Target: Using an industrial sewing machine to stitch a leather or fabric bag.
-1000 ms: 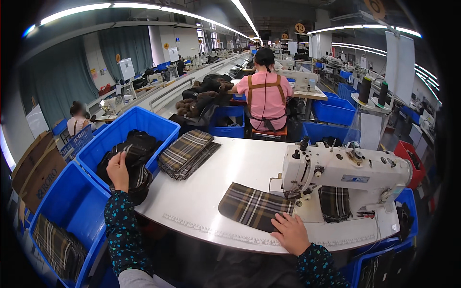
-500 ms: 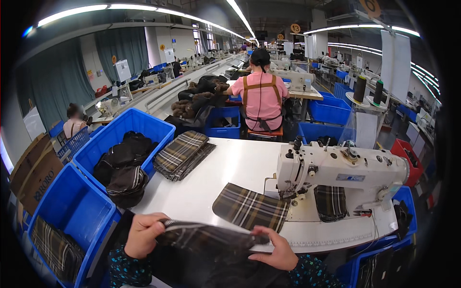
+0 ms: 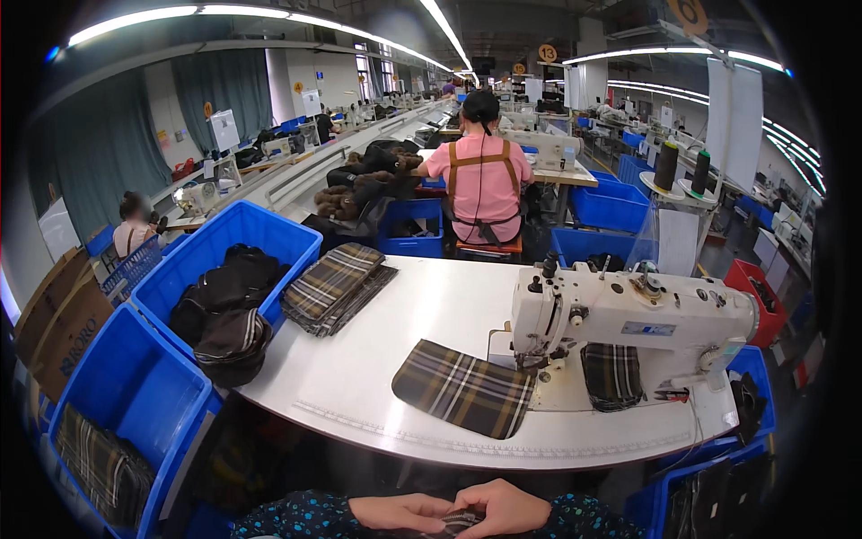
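Head view showed both hands at the lower edge, below the near rim of the desk [image 3: 377, 359]. Left hand [image 3: 401, 512] and right hand [image 3: 505, 506] met at the middle, fingers curled and clamped together on a small dark piece [image 3: 460, 521] of fabric. Only a sliver of that piece showed between the knuckles; its shape and long axis could not be told.

Relation of note: the plaid panel [image 3: 464, 388] lay on the desk directly ahead of the hands, well apart from them, with the desk edge between. Its long axis ran left to right, slightly downward toward the right, and its right end reached under the head of the sewing machine [image 3: 628, 319]. The right hand was the nearer to the panel and to the machine, though only by a little.

Further off to the left:
- a stack of plaid pieces [image 3: 337, 286] lay at the far left of the desk;
- a blue bin [image 3: 193, 260] beside it held dark garments [image 3: 224, 305], one hanging over the rim;
- a second blue bin [image 3: 135, 386], nearer, held plaid cloth at the bottom.

A second plaid piece [image 3: 612, 375] lay behind the machine's needle. A person in a pink top [image 3: 483, 184] sat at the next desk, facing away.
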{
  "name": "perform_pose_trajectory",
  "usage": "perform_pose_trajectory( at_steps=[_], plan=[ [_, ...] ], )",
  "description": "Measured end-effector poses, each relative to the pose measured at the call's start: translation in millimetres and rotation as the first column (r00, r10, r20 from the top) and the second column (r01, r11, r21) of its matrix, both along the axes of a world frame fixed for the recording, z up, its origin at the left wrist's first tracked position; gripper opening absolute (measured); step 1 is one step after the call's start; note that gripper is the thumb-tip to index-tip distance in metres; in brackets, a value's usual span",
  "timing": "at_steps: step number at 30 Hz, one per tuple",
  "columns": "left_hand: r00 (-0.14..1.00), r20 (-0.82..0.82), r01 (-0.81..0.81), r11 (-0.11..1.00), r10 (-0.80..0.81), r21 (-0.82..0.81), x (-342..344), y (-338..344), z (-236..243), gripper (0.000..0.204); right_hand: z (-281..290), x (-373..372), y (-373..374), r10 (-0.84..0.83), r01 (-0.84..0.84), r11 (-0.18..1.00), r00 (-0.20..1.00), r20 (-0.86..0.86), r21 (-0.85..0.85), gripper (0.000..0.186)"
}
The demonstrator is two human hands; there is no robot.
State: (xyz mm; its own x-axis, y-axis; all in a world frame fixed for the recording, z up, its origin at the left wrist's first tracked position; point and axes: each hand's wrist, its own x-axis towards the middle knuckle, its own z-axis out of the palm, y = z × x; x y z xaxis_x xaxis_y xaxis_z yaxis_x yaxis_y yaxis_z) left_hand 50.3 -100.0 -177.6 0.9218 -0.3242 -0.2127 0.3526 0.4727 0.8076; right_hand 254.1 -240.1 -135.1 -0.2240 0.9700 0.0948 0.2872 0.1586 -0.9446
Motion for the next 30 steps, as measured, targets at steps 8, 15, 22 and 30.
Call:
perform_pose_trajectory(
  at_steps=[8, 15, 22, 30],
  plan=[
    [0.981, 0.072, -0.190, 0.971, 0.181, 0.144, 10, -6, 35, 0.015, -13, 22, -7, 0.059, -0.264, 0.823, 0.920, -0.387, -0.502, 0.014],
    [0.965, -0.031, -0.247, 0.940, 0.261, 0.237, 16, -16, 55, 0.015, -9, 20, -6, 0.062, -0.186, 0.900, 0.950, -0.307, -0.394, 0.017],
    [0.959, 0.025, -0.277, 0.912, 0.284, 0.303, 20, -18, 55, 0.014, 0, 18, -5, 0.131, -0.159, 0.970, 0.979, -0.158, -0.186, 0.018],
    [0.987, -0.012, -0.151, 0.937, 0.163, 0.316, 20, -14, 31, 0.021, 14, 23, -10, 0.078, -0.077, 0.991, 0.997, 0.003, -0.105, 0.018]
  ],
)
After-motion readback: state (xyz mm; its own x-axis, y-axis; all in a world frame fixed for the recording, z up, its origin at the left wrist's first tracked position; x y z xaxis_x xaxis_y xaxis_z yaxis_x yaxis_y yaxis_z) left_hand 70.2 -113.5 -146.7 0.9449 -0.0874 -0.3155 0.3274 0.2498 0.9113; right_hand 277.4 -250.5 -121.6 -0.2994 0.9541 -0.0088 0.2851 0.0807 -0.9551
